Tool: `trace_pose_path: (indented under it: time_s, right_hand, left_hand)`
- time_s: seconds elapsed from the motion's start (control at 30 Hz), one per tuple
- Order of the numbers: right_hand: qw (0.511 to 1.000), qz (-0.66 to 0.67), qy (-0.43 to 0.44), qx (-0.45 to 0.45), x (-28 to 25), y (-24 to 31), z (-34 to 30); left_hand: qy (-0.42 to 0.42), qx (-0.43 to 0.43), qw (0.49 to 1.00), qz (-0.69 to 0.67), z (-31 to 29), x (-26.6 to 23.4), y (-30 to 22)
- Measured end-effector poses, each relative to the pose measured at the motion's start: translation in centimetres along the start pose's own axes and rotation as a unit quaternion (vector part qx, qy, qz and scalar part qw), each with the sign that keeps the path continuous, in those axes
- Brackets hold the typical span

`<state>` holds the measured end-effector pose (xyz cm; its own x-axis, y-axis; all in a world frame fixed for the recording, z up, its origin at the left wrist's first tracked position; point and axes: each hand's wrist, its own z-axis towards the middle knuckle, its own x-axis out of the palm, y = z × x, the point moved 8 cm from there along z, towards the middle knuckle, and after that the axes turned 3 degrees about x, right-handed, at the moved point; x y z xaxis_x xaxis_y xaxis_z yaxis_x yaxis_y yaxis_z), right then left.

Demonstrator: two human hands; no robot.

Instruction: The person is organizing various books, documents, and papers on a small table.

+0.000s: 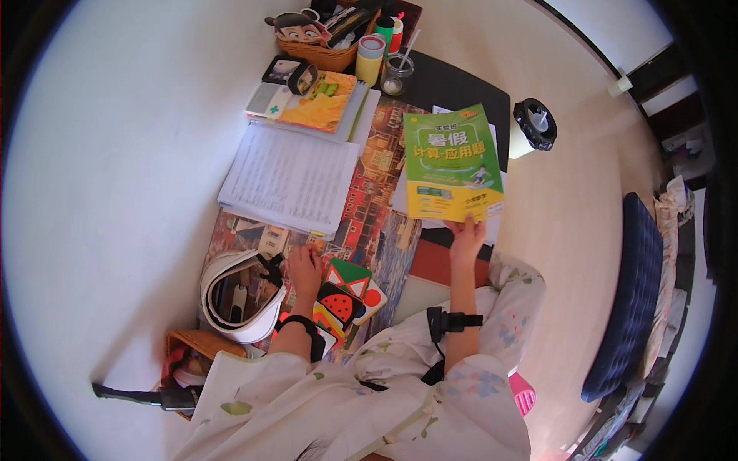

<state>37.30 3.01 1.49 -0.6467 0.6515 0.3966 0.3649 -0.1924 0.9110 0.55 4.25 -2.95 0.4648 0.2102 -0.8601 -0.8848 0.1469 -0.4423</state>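
Observation:
My right hand (467, 240) grips the lower edge of a green and yellow workbook (453, 165), its cover facing up, over some white papers at the table's right side. On the printed table mat (374, 146) lies my left hand (305, 269), empty, with its fingers loosely apart. Beside it on the left stands a white sun visor (242, 296), curved into a ring. Several coloured picture cards (340, 303) lie to the right of my left wrist, partly overlapping; the forearm hides some of them.
Printed sheets (288, 180) and a stack of books (319, 100) topped by a small black device fill the far left. Behind them stand a wicker basket (319, 54), a yellow bottle (370, 61) and a glass jar (396, 74). A bin (534, 127) stands beyond the right edge.

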Motion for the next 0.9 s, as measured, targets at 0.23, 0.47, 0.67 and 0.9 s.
trace_pose_path:
  time_s: [0.23, 0.47, 0.67, 0.9]
  right_hand:
    - [0.978, 0.087, 0.173, 0.081, 4.1, 2.4, 1.5]
    - [0.946, 0.030, 0.258, 0.193, 12.7, -2.4, -0.7]
    - [0.872, -0.072, 0.357, 0.328, 17.5, -11.4, -2.8]
    - [0.839, -0.059, 0.389, 0.376, 20.3, -16.3, -3.6]
  left_hand:
    - [0.011, -0.016, 1.000, -0.024, 0.3, -0.4, -0.5]
    - [0.001, -0.008, 1.000, 0.018, 0.3, -0.9, -0.3]
    - [0.012, -0.013, 1.000, 0.001, 0.2, 0.2, 0.1]
    - [0.022, -0.017, 0.999, 0.029, -0.3, 0.4, 0.3]
